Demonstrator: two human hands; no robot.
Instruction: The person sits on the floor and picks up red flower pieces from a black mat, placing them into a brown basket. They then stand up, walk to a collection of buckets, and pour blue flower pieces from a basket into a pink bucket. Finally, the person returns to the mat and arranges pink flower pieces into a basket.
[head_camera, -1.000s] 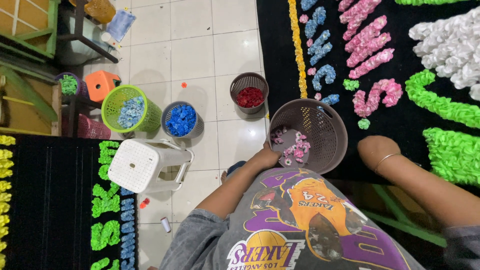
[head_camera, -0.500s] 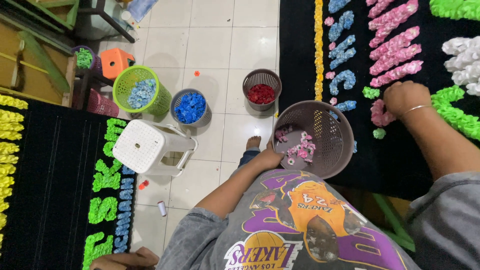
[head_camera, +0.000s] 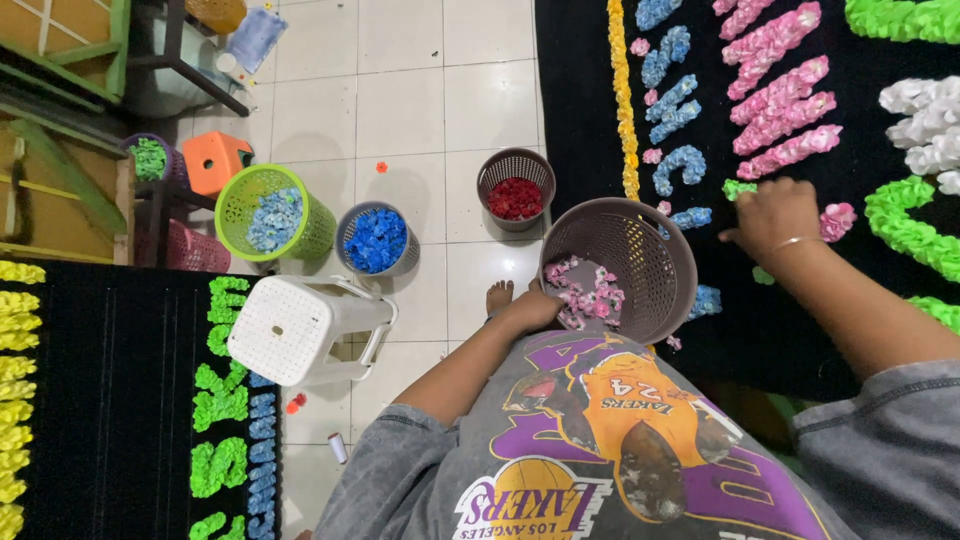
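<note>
My left hand (head_camera: 528, 306) grips the near rim of a grey-brown plastic basket (head_camera: 645, 243) held against my lap; a pile of pink paper flowers (head_camera: 588, 297) lies in it. My right hand (head_camera: 775, 212) rests knuckles-up on the black board (head_camera: 580, 60), its fingers hidden beneath it. A small green flower (head_camera: 739, 187) lies at its fingertips and a single pink flower (head_camera: 837, 221) touches its right side. Rows of pink flowers (head_camera: 780, 90) and blue flowers (head_camera: 672, 110) cover the board above the hand.
On the white tiled floor stand a basket of red flowers (head_camera: 515, 190), a basket of blue ones (head_camera: 375, 240) and a green basket (head_camera: 275, 212) of pale blue ones. A white stool (head_camera: 300, 325) lies tipped over. Another black board (head_camera: 110, 400) lies at left.
My right hand has moved up the board and leftward, from near the pink letter to beside the green flower. My left hand has stayed at the basket's near rim.
</note>
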